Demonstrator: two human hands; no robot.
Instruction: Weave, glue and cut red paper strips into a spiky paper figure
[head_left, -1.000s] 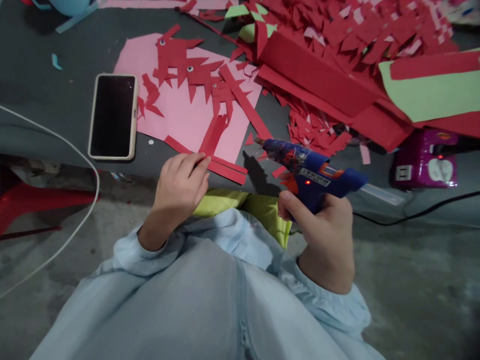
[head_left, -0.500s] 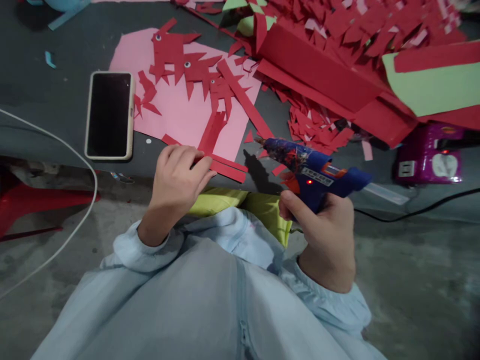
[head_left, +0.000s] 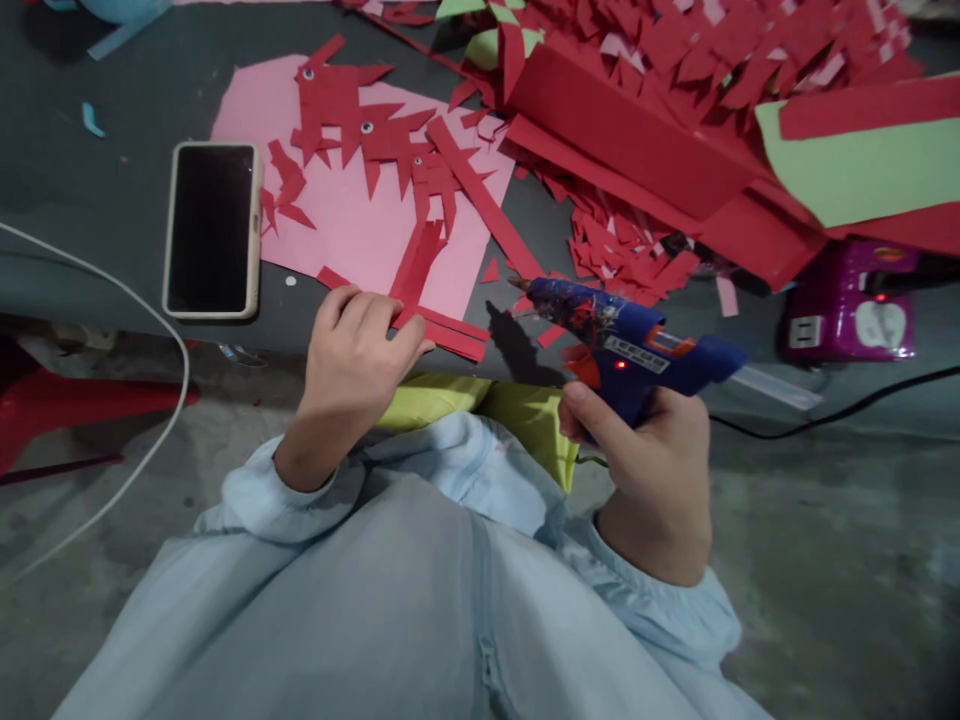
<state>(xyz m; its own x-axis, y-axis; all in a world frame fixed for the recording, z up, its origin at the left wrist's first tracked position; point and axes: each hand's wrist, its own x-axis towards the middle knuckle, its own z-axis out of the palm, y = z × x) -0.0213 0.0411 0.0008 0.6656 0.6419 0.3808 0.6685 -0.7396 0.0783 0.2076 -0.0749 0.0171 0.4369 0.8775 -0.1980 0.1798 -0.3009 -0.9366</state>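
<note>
Blue glue gun (head_left: pixel 630 350) in R hand (head_left: pixel 649 440), L hand (head_left: pixel 364 350) on red strips (head_left: pixel 454 335)

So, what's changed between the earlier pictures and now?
The left hand has drawn slightly left along the red strips. No new grasp or release is visible. The right hand still holds the glue gun; the phone stayed put, the view shifting slightly.

2 hands. Right hand (head_left: pixel 664 460): 1 blue plastic glue gun (head_left: pixel 600 320), 1 clear stick (head_left: pixel 780 388) out its rear. Beyond left hand (head_left: pixel 356 350): 1 pink paper sheet (head_left: pixel 345 230), 3 red spiky paper figures (head_left: pixel 386 140), 1 round eye visible each. Left of it: 1 pale-cased black-screen phone (head_left: pixel 211 230). Right of right hand: 1 glossy purple box (head_left: pixel 855 300). Red paper scraps (head_left: pixel 630 255): overlapping, uncountable.
</note>
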